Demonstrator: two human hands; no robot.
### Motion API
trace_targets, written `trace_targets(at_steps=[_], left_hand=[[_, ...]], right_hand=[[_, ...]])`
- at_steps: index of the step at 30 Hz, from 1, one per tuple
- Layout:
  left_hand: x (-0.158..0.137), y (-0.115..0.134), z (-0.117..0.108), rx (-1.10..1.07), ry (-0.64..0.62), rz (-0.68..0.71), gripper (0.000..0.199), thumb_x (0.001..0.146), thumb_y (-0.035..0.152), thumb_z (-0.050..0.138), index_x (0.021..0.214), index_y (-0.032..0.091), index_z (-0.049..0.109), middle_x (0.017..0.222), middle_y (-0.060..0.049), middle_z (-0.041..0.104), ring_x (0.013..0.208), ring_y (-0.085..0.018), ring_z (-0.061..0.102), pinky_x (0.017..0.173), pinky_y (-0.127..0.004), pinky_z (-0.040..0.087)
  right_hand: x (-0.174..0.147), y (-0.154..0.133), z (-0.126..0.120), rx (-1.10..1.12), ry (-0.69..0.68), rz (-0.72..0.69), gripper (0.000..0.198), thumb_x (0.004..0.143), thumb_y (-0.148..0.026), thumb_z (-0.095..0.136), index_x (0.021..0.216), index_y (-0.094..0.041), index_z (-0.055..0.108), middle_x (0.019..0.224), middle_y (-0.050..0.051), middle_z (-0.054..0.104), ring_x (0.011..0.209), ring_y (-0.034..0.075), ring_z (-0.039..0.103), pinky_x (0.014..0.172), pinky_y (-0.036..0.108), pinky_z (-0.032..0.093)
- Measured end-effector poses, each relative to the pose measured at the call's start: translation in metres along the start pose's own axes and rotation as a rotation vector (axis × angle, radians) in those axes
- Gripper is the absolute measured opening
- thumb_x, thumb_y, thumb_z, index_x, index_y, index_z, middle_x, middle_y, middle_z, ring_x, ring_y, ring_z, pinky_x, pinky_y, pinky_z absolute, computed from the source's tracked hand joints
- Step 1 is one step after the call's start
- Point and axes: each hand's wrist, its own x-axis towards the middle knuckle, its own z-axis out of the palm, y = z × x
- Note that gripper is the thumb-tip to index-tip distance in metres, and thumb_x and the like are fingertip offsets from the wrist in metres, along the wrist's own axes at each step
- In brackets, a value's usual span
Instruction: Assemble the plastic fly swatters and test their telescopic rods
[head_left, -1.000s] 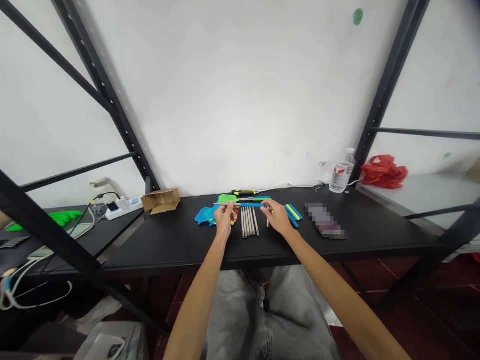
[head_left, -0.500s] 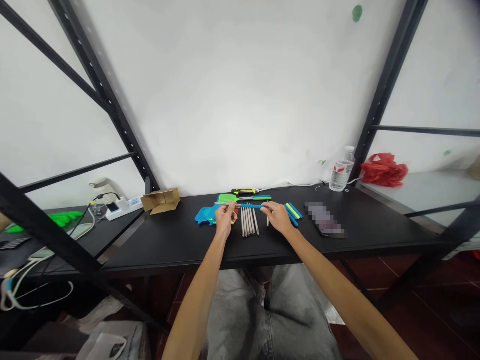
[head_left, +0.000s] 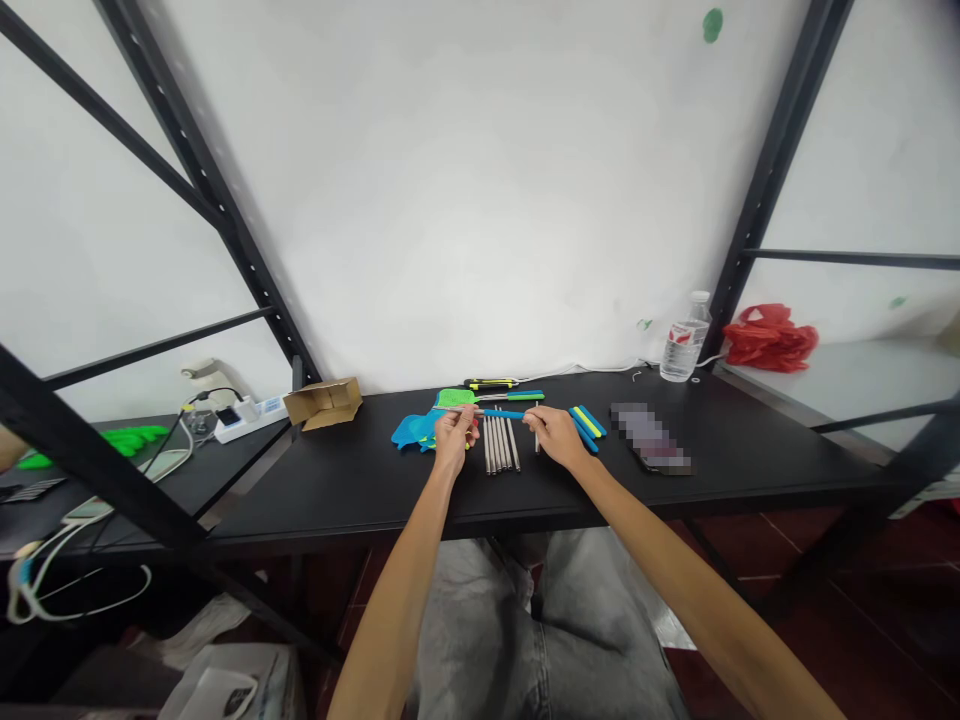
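My left hand (head_left: 453,440) is closed around a thin metal rod (head_left: 444,408), held level above the table. Fitted on the rod's right part is a blue handle sleeve (head_left: 501,413), whose right end my right hand (head_left: 553,434) grips. Below lies a row of several metal rods (head_left: 501,446), pointing toward me. One more rod (head_left: 537,441) is partly covered by my right hand. Blue and yellow sleeves (head_left: 588,424) lie just right of that hand. Beside my left hand are flat blue pieces (head_left: 409,431) and a green mesh piece (head_left: 454,396), partly hidden.
A black table (head_left: 322,490) spans the front. Toward the back lie a yellow-black cutter (head_left: 490,384) and a green-blue handle (head_left: 525,396). An open cardboard box (head_left: 324,404) stands left; a phone, blurred out (head_left: 651,440), a water bottle (head_left: 684,340) and a red bag (head_left: 771,340) are right.
Both hands keep nearly the same hold on the rod and blue sleeve. The whole view has shifted very slightly.
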Motion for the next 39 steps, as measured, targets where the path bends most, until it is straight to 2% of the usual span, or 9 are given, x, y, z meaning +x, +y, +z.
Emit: trace_targets(at_steps=[4,11,15,18,20,21,28,39], left_hand=[[-0.001,0.001,0.001,0.007,-0.013,-0.004,0.049,0.073,0.059,0.074,0.092,0.013,0.068,0.063,0.0,0.059,0.044,-0.007,0.051,0.035,-0.018,0.034],[-0.003,0.005,0.003,0.013,-0.028,-0.014,0.049,0.072,0.059,0.074,0.09,0.013,0.068,0.066,-0.001,0.061,0.044,-0.006,0.051,0.035,-0.018,0.034],[-0.003,0.005,0.004,0.007,0.003,-0.013,0.049,0.072,0.059,0.075,0.09,0.013,0.069,0.075,-0.004,0.066,0.044,-0.006,0.052,0.036,-0.019,0.035],[-0.002,0.006,0.004,-0.009,0.061,0.01,0.049,0.072,0.058,0.074,0.091,0.013,0.069,0.081,-0.006,0.068,0.044,-0.005,0.052,0.036,-0.019,0.036],[-0.003,0.007,0.005,-0.01,0.089,0.013,0.049,0.072,0.058,0.074,0.091,0.013,0.07,0.077,-0.005,0.067,0.044,-0.006,0.052,0.037,-0.019,0.036],[-0.003,0.007,0.005,-0.009,0.095,0.009,0.049,0.072,0.057,0.075,0.091,0.013,0.07,0.073,-0.004,0.066,0.044,-0.006,0.052,0.037,-0.019,0.036],[-0.004,0.006,0.006,0.011,0.034,-0.034,0.048,0.071,0.055,0.076,0.092,0.013,0.071,0.058,0.001,0.057,0.045,-0.008,0.052,0.038,-0.019,0.034],[-0.006,0.012,0.009,0.008,-0.029,-0.026,0.046,0.072,0.058,0.074,0.087,0.014,0.07,0.086,-0.01,0.073,0.044,-0.005,0.049,0.036,-0.019,0.031]], right_hand=[[-0.001,0.0,0.001,0.01,-0.011,0.022,0.04,0.101,-0.039,0.038,0.079,-0.021,0.066,0.07,0.003,0.067,0.067,0.018,0.061,0.066,0.027,0.04],[-0.003,-0.006,-0.003,-0.032,-0.02,0.059,0.046,0.102,-0.042,0.035,0.072,-0.021,0.063,0.058,0.0,0.059,0.057,0.017,0.057,0.058,0.026,0.035],[-0.003,-0.012,-0.003,0.006,-0.034,0.063,0.05,0.103,-0.044,0.032,0.072,-0.021,0.065,0.063,0.002,0.065,0.064,0.018,0.063,0.063,0.026,0.04],[-0.001,-0.016,0.0,0.022,-0.025,0.032,0.04,0.101,-0.045,0.037,0.095,-0.022,0.07,0.075,0.003,0.07,0.071,0.019,0.065,0.067,0.027,0.043],[0.0,-0.016,0.003,-0.001,-0.003,0.028,0.035,0.098,-0.047,0.046,0.114,-0.023,0.067,0.081,0.003,0.071,0.072,0.019,0.065,0.066,0.027,0.043],[0.0,-0.016,0.004,-0.011,0.01,0.033,0.035,0.097,-0.046,0.049,0.117,-0.023,0.065,0.082,0.003,0.071,0.071,0.02,0.065,0.065,0.027,0.043],[-0.001,-0.009,0.002,-0.007,0.012,0.051,0.022,0.097,-0.037,0.051,0.098,-0.024,0.068,0.072,0.0,0.071,0.066,0.018,0.065,0.061,0.025,0.039],[-0.003,-0.007,0.005,-0.121,-0.064,0.026,0.034,0.102,-0.042,0.04,0.094,-0.024,0.068,0.068,0.001,0.067,0.063,0.018,0.062,0.063,0.025,0.037]])
